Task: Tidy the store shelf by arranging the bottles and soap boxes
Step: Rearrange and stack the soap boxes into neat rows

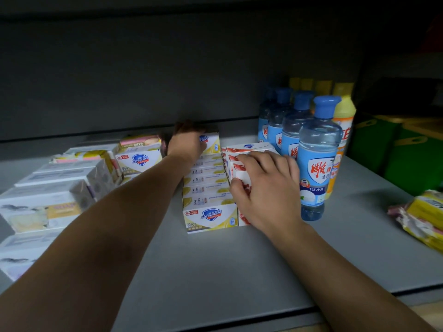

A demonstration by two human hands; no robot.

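A row of yellow-and-white Safeguard soap boxes (pixel 209 216) runs front to back in the middle of the grey shelf (pixel 239 267). My left hand (pixel 185 140) reaches deep and grips the rearmost box (pixel 212 140) of that row. Right beside it runs a row of red-and-white soap boxes (pixel 249 146); my right hand (pixel 266 188) lies over them, thumb on the left side and fingers curled over the top. A line of blue-capped clear bottles (pixel 318 159) stands to the right, with yellow-capped orange bottles (pixel 342 121) behind them.
More soap boxes (pixel 139 159) and white wrapped packs (pixel 48 188) fill the left side of the shelf. A crumpled yellow multipack (pixel 422 219) lies at the far right. Green cartons (pixel 407 152) stand beyond the shelf's right end. The shelf's back wall is close behind the rows.
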